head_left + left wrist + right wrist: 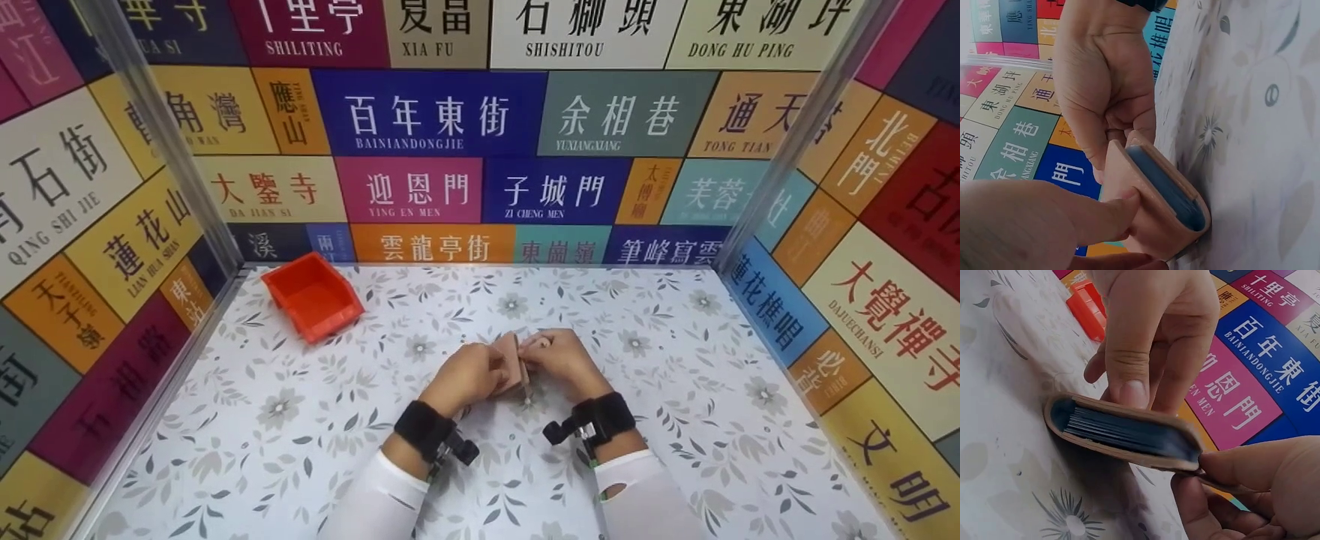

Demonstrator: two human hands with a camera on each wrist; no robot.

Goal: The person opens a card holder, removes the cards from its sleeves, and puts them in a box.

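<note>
Holding pinkish-tan card wallet [509,356] between left hand [466,373] and right hand [564,360], over middle of patterned worktop [300,465]; folded over, tilted, spine [1204,222] low toward the worktop, cannot tell whether touching

Left fingers: curled, gripping wallet from its left side, thumb pressed against one cover [1157,216]; remaining contact partly hidden

Right fingers: thumb and forefinger pinching thin strip [1217,484] at wallet's free edge; closure tab or cover margin, cannot tell which

Dark bluish card sleeves [1117,433] showing between covers; too dark to tell whether filled

Risks, as a guess:
- pulling hard on strip against a light left hold: likely to twist wallet out of left fingers, drop onto worktop
- pinching only a small margin: strip apt to slip free, covers apt to spring apart with stiff leather-like fold
- squeezing covers with sleeves askew: possible creased or trapped sleeve edge
- tipping open side downward: chance of spilling anything loose inside
- tugging sideways instead of in line with fold: possible skewed covers, strained strip

Red plastic bin [330,324] well apart at back left, unlikely to obstruct
</note>
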